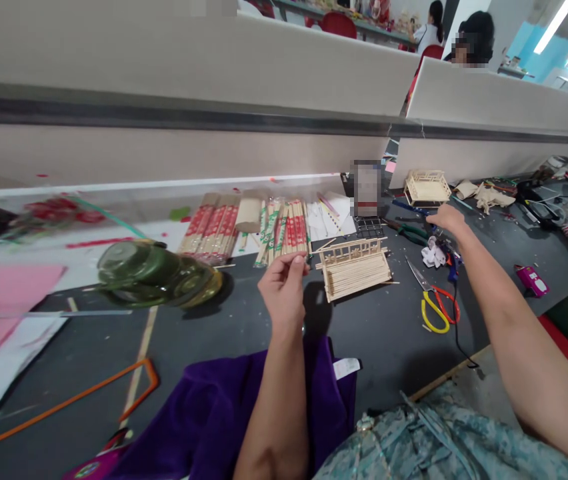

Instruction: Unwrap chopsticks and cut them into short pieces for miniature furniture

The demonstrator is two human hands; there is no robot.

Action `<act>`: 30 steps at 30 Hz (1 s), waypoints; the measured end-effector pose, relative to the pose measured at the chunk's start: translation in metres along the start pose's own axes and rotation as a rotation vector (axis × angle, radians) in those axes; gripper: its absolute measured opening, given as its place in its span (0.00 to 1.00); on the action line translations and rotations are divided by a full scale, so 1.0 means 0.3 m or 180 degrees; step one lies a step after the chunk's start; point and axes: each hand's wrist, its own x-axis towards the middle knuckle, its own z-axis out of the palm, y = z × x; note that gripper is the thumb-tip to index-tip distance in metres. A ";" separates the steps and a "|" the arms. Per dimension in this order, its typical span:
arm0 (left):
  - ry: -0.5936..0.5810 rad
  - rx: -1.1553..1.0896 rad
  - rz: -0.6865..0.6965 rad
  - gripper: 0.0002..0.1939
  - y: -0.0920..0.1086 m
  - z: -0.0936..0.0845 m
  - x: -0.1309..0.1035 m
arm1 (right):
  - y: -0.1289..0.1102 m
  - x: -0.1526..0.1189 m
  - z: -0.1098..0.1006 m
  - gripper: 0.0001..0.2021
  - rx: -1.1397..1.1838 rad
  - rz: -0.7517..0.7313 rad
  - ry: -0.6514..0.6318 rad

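My left hand [284, 287] is closed in a pinch over the dark tabletop, with a thin wooden stick [314, 252] at its fingertips. Just right of it stands a small model made of wooden sticks [357, 270], with a slatted base and a railing along its back. Farther right, my right hand [448, 221] is stretched out with its fingers curled down; what is under them is hidden. Below it lies a blue tool with a black cord [453, 265], beside crumpled white paper [433, 254]. Green-handled pliers [411, 232] lie left of that hand, and a second stick model [427, 189] is behind it.
Scissors with yellow and red handles [437, 310] lie open in front. Packs of chopsticks [211, 227] and a green glass jug [159, 273] are at the left. A purple cloth [214, 407] and an orange saw frame [149, 380] lie nearer. A low partition [189, 60] runs behind.
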 end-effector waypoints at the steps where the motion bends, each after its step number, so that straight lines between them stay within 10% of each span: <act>1: 0.0003 0.0004 0.0000 0.12 0.002 0.000 0.000 | 0.018 -0.015 -0.013 0.26 0.0003 0.0009 0.0027; 7: 0.0060 -0.0119 0.0019 0.10 0.012 -0.005 0.003 | 0.182 -0.188 -0.006 0.18 -0.0109 0.0004 0.0403; 17: 0.0027 -0.0139 0.0088 0.10 0.022 0.017 -0.013 | 0.450 -0.452 0.242 0.19 0.0428 0.1214 0.1180; 30: -0.0011 -0.0183 0.0106 0.08 0.008 0.021 -0.012 | 0.547 -0.731 0.386 0.14 0.0341 0.0253 0.1267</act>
